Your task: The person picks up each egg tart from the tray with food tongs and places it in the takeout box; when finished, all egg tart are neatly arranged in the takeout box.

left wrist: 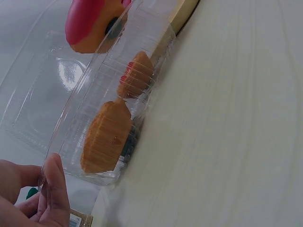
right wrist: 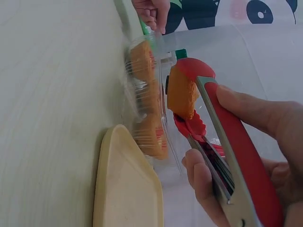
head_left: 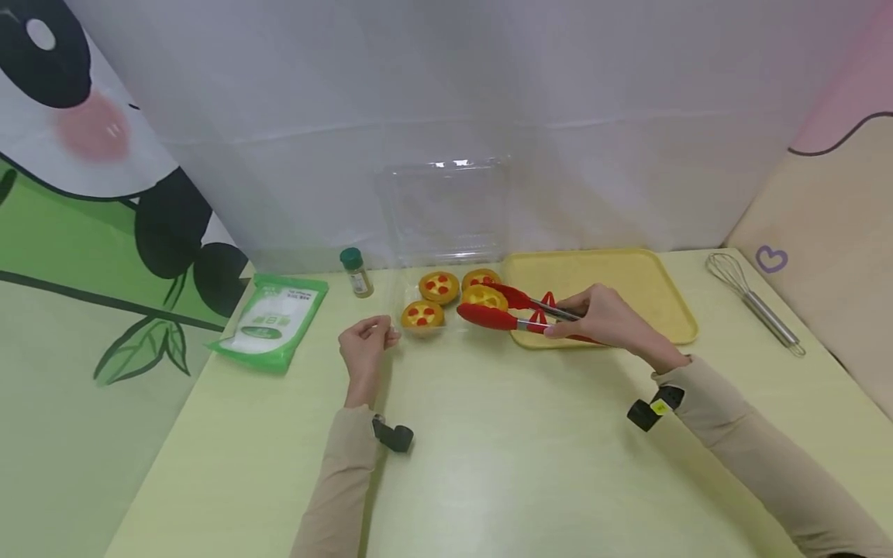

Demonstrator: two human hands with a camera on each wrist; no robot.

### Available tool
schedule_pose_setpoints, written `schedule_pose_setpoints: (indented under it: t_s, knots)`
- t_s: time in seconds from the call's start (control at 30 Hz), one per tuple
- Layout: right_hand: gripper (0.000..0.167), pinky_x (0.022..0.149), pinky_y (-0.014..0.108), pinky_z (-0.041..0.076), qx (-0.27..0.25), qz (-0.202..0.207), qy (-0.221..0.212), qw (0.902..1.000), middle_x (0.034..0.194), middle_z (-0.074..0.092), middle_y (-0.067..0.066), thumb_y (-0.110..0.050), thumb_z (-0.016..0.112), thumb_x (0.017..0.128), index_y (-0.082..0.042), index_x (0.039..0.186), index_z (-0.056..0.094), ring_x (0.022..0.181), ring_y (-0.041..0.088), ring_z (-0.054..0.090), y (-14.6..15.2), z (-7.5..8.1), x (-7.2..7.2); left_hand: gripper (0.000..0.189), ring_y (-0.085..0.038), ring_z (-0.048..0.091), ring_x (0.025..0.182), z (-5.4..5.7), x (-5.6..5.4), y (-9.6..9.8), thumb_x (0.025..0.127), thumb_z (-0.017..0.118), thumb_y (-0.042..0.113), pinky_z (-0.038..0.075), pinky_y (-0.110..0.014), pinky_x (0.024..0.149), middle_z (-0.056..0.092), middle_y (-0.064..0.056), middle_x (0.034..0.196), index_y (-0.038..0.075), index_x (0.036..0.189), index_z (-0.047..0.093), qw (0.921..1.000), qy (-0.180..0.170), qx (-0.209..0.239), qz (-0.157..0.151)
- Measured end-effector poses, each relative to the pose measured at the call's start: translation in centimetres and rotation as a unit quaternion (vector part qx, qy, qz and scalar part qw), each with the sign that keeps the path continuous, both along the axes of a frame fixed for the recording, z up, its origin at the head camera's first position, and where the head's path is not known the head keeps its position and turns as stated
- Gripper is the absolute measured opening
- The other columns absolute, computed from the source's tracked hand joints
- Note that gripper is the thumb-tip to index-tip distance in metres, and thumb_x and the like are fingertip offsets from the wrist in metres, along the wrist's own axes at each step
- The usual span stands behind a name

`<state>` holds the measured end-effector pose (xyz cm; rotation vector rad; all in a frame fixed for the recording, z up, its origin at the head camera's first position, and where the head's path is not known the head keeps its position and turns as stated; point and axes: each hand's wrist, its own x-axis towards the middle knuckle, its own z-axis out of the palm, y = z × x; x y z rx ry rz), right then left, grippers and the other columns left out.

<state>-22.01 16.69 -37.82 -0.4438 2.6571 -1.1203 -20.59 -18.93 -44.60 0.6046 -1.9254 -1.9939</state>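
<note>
Tart (head_left: 483, 297) above box (left wrist: 110, 75) rim in tongs (head_left: 525, 325) R hand (head_left: 605, 318) grips, nr tray (head_left: 593, 279) edge, L hand (head_left: 364, 346) pinching rim.

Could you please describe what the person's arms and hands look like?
The left hand and right hand are bare. Both long sleeves are beige, each with a small black device at its cuff; the right device bears a yellow patch.

Tart (head_left: 486, 297) (golden) between red tongs (head_left: 522, 325)

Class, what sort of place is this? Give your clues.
Probably a staged cooking corner: a whisk, red tongs and a large cartoon picture beside the table.
</note>
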Motion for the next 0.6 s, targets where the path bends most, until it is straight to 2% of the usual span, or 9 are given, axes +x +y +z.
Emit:
schedule_pose_setpoints:
  t_s: [0.17,0.23,0.47,0.6]
  knots:
    - [0.050,0.055,0.027,0.028,0.016,0.022,-0.004,0.9996,0.088,0.072,0.005,-0.036,0.082,0.077,-0.001,0.111,0.073,0.070,0.017,0.044,-1.8,0.2,-1.4,0.023,-0.005,0.065,0.057,0.2,0.2,0.1,0.094,0.063,0.008,0.060,-0.019,0.061,0.065,-0.001,0.071,-0.009,0.109,0.065,1.0000,0.003,-0.001,-0.002]
    - [0.041,0.054,0.027,0.024,0.027,0.028,-0.007,0.9992,0.071,0.063,-0.002,-0.035,0.082,0.077,-0.003,0.101,0.076,0.065,0.015,0.037,-2.5,0.4,-1.9,0.024,-0.005,0.065,0.057,0.3,0.2,0.1,0.094,0.063,0.008,0.060,-0.019,0.062,0.066,-0.003,0.073,-0.010,0.110,0.065,1.0000,0.003,0.001,-0.003]
    - [0.032,0.054,0.027,0.021,0.053,0.031,-0.024,0.9978,0.058,0.051,-0.006,-0.033,0.082,0.076,-0.005,0.092,0.078,0.059,0.013,0.028,-3.8,1.0,-3.1,0.024,-0.004,0.064,0.057,0.3,0.2,0.1,0.094,0.063,0.008,0.059,-0.017,0.060,0.069,-0.011,0.079,-0.010,0.110,0.065,1.0000,0.000,0.006,0.000]
    - [0.028,0.050,0.025,0.016,0.057,0.038,-0.012,0.9976,0.052,0.031,-0.006,-0.030,0.082,0.077,-0.003,0.078,0.075,0.052,0.011,0.022,-4.2,1.2,-3.3,0.023,-0.004,0.064,0.057,0.2,0.1,0.1,0.094,0.063,0.009,0.059,-0.017,0.060,0.069,-0.020,0.088,-0.008,0.109,0.066,1.0000,-0.004,0.000,0.003]
